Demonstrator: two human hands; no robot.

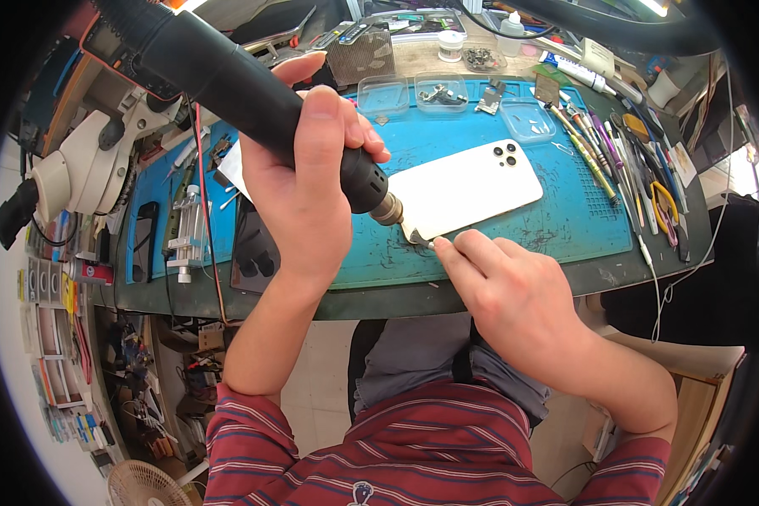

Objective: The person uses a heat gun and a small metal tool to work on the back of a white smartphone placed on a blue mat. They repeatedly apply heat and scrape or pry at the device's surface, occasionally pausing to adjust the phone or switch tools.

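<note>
A white smartphone lies back side up on the blue work mat, its camera cluster at the far right corner. Wrapped around the black handle of a hot air gun, my left hand is closed. The gun's metal nozzle points down at the phone's near left corner, close to its surface. My right hand is closed in a pinch at that same corner. A small dark, thin piece shows there beside the fingertips; whether it is a blade or part of the phone, I cannot tell.
Tweezers, pens and pliers crowd the mat's right side. Small clear trays with parts stand at the back. On the left are a metal clamp fixture, a dark phone and a microscope arm. A white cable hangs over the right edge.
</note>
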